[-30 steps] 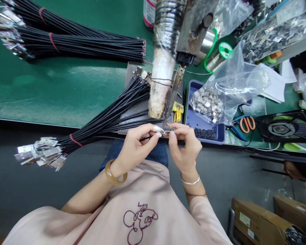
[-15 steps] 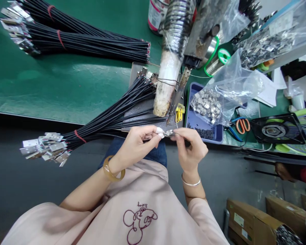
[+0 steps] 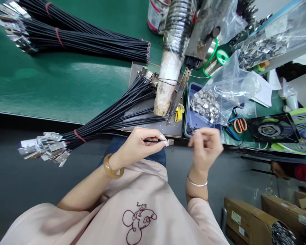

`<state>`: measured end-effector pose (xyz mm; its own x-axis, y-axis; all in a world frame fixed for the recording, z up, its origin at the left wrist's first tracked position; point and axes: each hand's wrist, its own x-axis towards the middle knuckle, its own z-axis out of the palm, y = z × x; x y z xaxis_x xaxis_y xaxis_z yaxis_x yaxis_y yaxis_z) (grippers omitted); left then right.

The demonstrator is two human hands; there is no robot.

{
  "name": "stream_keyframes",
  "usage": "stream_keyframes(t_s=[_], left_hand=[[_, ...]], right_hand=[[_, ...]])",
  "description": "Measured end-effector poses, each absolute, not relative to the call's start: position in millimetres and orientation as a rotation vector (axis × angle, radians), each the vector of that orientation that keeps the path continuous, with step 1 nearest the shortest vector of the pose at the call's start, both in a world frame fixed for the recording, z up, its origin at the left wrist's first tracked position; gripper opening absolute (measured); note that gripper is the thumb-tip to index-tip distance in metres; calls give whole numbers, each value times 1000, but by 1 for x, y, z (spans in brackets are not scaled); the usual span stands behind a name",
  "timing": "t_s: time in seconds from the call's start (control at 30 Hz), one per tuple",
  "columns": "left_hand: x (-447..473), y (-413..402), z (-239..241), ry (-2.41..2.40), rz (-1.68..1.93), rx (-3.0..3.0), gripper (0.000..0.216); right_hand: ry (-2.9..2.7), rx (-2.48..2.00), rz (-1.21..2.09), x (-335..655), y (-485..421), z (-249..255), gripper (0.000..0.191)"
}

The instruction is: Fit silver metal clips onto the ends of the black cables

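My left hand (image 3: 140, 144) pinches one black wire (image 3: 153, 140) near its end, where a small metal terminal (image 3: 170, 142) sticks out past my fingertips. The wire belongs to a bundle of black wires (image 3: 109, 117) tied with a red band, fanned across a dark work plate (image 3: 153, 115). My right hand (image 3: 206, 148) is off to the right of the terminal, apart from it, fingers curled, just below the blue tray (image 3: 191, 120). Whether it holds anything is hidden. A soldering tool (image 3: 177, 97) hangs tip-down over the plate.
A clear bag of metal clips (image 3: 211, 102) lies in the blue tray. Two more wire bundles (image 3: 86, 41) rest on the green mat. Orange scissors (image 3: 238, 124), a small fan (image 3: 270, 131), a solder spool (image 3: 218, 59) and cardboard boxes (image 3: 247, 217) are at the right.
My right hand has let go of the terminal and moved right toward the blue tray. My left hand keeps the wire, drawn slightly down from the soldering tip.
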<state>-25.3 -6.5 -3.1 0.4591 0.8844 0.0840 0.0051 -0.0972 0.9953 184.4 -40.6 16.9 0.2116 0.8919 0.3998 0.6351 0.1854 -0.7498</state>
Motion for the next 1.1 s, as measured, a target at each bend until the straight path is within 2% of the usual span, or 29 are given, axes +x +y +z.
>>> stream_keyframes(t_s=[0.1,0.27,0.37,0.47,0.57,0.7,0.87,1.1], left_hand=[[-24,-3,-4,852,861,1381,14],[-20,3,-5,856,878,1269,13],[-19,4,-5,885,917,1259,15],[-17,4,-5,944,977,1221,11],[-14,3,-6,994,1024,1173,6],[-11,3,-8,1006,1039,1139,7],[-9,2,-9,1015,1026,1149,8],[-10,0,-8,1034,1005,1207,9]], right_hand=[[-1483,-1819,113,223,-27,22,22],[-1863,-2035,283,265,3,18,20],[-1851,-2001,303,256,5,17,13],[-1613,-1849,321,228,-9,21,11],[-1453,-1588,558,195,-26,24,14],[-1479,-1505,780,166,-33,13,12],[-1483,-1555,733,155,-29,-4,20],[-1587,-1524,683,154,-29,-1,26]])
